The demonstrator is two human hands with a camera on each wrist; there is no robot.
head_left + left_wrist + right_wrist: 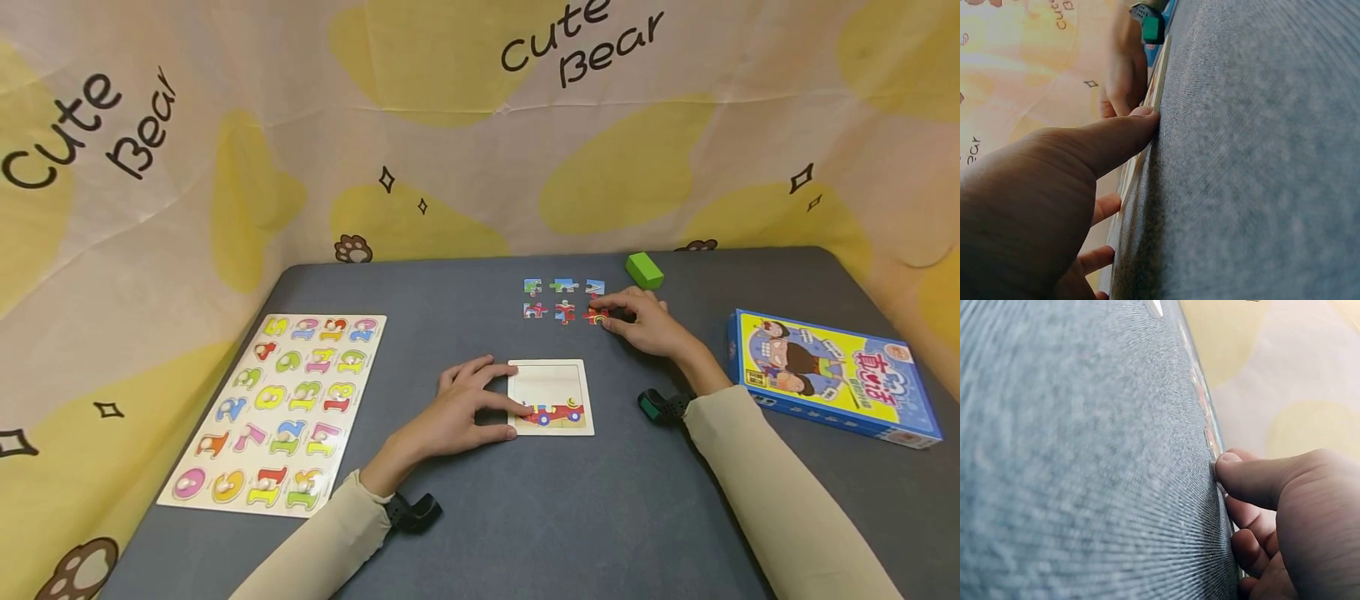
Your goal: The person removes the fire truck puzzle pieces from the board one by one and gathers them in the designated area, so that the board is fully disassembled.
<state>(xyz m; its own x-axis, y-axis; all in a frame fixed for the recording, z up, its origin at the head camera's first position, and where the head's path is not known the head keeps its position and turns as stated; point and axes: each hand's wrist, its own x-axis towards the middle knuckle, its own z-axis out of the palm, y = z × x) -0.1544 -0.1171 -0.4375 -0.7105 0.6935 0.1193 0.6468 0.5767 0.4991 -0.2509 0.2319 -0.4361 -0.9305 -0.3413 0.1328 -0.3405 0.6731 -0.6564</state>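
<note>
A small white puzzle tray (547, 379) lies at the middle of the table, with part of a red vehicle picture along its lower side. My left hand (456, 408) rests at the tray's left edge, fingers spread and fairly straight; in the left wrist view its thumb (1125, 134) presses on the rim. Behind the tray, several jigsaw pieces (564, 312) lie in two rows. With thumb and forefinger, my right hand (647, 327) pinches the red-and-yellow puzzle piece (597, 317) at the near right of the group, low at the tabletop. Its fingertips partly hide the piece.
On the left lies a white number board (330, 425) with colourful digits. A green block (644, 271) sits near the back edge, beyond my right hand. To the right is a blue and yellow box (832, 375). A printed cloth (450, 150) hangs behind the table.
</note>
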